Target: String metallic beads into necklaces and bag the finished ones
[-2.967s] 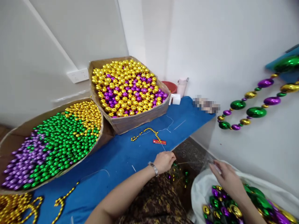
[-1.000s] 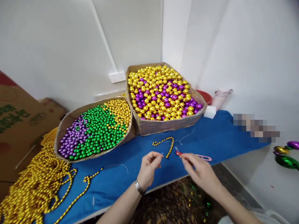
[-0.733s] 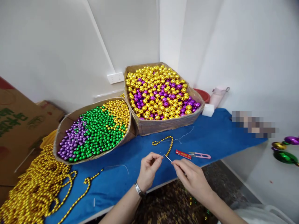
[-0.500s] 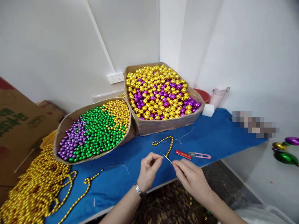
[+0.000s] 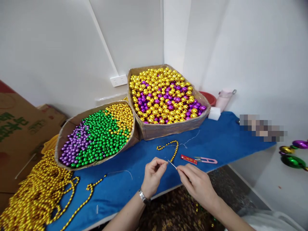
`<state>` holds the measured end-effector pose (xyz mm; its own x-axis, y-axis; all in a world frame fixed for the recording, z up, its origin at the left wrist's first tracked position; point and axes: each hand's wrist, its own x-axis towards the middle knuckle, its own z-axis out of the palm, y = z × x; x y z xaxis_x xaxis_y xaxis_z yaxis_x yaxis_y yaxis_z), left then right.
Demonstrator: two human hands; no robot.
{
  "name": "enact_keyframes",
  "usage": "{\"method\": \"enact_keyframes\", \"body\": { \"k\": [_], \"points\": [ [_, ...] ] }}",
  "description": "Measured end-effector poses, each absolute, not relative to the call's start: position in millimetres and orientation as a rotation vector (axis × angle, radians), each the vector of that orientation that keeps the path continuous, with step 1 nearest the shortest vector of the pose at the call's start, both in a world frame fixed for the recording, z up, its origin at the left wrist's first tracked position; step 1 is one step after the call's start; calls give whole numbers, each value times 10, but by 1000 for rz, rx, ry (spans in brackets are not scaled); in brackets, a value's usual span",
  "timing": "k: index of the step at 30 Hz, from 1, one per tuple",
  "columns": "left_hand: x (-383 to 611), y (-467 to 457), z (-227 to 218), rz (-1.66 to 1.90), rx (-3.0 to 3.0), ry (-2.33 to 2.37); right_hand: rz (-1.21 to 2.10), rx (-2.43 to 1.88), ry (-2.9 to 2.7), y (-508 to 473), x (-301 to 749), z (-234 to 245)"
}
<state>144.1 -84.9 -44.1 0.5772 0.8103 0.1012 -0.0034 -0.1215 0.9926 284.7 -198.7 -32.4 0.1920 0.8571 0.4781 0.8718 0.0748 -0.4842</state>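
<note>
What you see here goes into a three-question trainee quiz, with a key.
1. True or false: the snips lie on the cloth, touched by neither hand.
2. Which beads fill the rear box? A gold and purple; B green only; C red and gold.
3. Fill in: a thin metal ___ spans between the fingertips of the left hand and the right hand.
Key: 1 true; 2 A; 3 needle.
</note>
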Motion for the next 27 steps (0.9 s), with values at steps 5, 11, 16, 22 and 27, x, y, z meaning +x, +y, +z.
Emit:
{"method": "enact_keyframes", "body": {
  "k": [5, 11, 16, 22, 27],
  "points": [
    [1441, -850, -447, 798, 1541, 709, -35, -1743, -1633, -1985, 2848, -338],
    [1439, -850, -451, 796, 1546, 706, -32, -1744, -1643, -1987, 2855, -341],
    [1441, -854, -446, 792, 1549, 711, -45, -1748, -1656, -1989, 2858, -338],
    [1441, -855, -446, 785, 1547, 710, -55, -1750, -1663, -1989, 2857, -355],
    [1444, -854, -438, 792, 1526, 702, -15, -1753, -1672, -1990, 2842, -358]
  ]
}}
